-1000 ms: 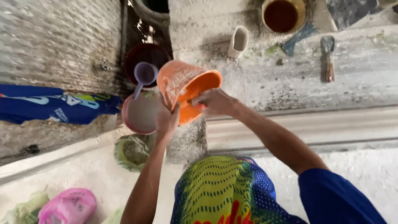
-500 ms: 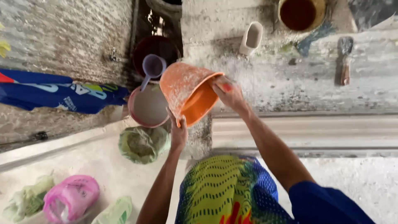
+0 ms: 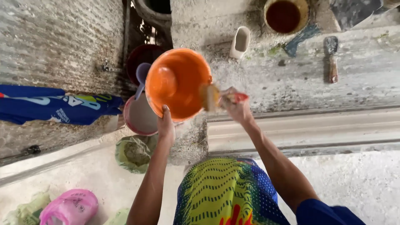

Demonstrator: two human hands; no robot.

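Seen from above, the left hand [image 3: 166,125] gripped the near rim of an orange bowl [image 3: 179,83], tilted so its inside faced the camera. The right hand [image 3: 235,104] was clenched around a red-handled brush [image 3: 214,96], its bristles at the bowl's right edge. Below the bowl sat a pink basin [image 3: 139,118] with a purple scoop [image 3: 141,75]. A trowel [image 3: 331,58] lay well apart on the concrete.
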